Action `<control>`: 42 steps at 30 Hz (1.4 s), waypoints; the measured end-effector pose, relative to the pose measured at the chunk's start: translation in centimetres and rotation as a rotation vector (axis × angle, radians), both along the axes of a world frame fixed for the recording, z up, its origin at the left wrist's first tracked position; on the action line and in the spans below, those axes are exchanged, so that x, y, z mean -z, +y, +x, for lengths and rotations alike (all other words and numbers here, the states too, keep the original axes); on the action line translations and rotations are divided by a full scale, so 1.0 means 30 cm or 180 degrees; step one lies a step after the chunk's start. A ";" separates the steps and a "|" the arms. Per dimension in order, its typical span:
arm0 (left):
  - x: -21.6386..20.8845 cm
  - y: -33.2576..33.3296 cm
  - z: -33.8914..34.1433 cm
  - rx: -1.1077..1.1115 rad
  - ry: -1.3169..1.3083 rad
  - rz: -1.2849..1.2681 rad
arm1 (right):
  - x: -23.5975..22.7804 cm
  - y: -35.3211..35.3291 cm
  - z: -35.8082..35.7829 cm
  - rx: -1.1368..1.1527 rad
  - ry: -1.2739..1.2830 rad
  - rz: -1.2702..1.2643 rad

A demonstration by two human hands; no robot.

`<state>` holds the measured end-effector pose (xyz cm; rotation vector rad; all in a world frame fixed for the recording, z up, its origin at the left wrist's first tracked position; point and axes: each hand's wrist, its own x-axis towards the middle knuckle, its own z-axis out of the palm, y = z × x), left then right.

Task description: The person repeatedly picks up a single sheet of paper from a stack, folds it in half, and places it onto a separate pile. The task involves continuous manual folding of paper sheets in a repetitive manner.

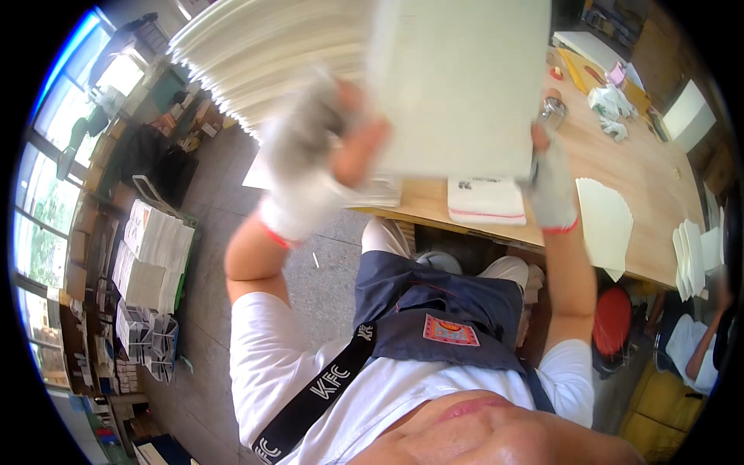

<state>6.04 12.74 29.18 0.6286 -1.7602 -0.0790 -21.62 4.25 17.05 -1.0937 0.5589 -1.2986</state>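
Note:
A pale cream rectangular sheet or thin stack of paper (pixel 461 93) stands raised above the table in front of me, slightly blurred. My right hand (pixel 553 180), in a white glove with bare fingertips, grips its lower right edge, the thumb showing there. On its left side, my left hand (pixel 314 143) wears a similar glove with a red-edged cuff and is smeared by motion. Whether it touches the sheet is unclear. Behind the left hand rises a tall stack of cream paper (pixel 256 58). Below the sheet lies a flat white item with a red line (pixel 487 203).
A wooden table (pixel 570 163) extends to the right, with fanned cream sheets (pixel 604 221), a crumpled white glove (pixel 612 105) and a metal object (pixel 552 111). Paper bundles (pixel 155 256) fill a cart at left. A red stool (pixel 612 322) and another person (pixel 692 349) are at right.

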 end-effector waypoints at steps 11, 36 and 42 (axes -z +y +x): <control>-0.369 -0.155 0.578 -0.2764 -0.0658 0.0832 | -0.685 -0.228 0.592 -0.0245 0.1736 -0.0532; 1.275 0.047 -0.062 -0.0064 -0.0618 0.2117 | 0.808 0.359 -0.801 0.3056 -0.0038 0.2430; 1.213 -0.046 -0.199 0.0580 -0.0730 0.1849 | 1.008 0.375 -1.047 0.2519 -0.0392 0.1946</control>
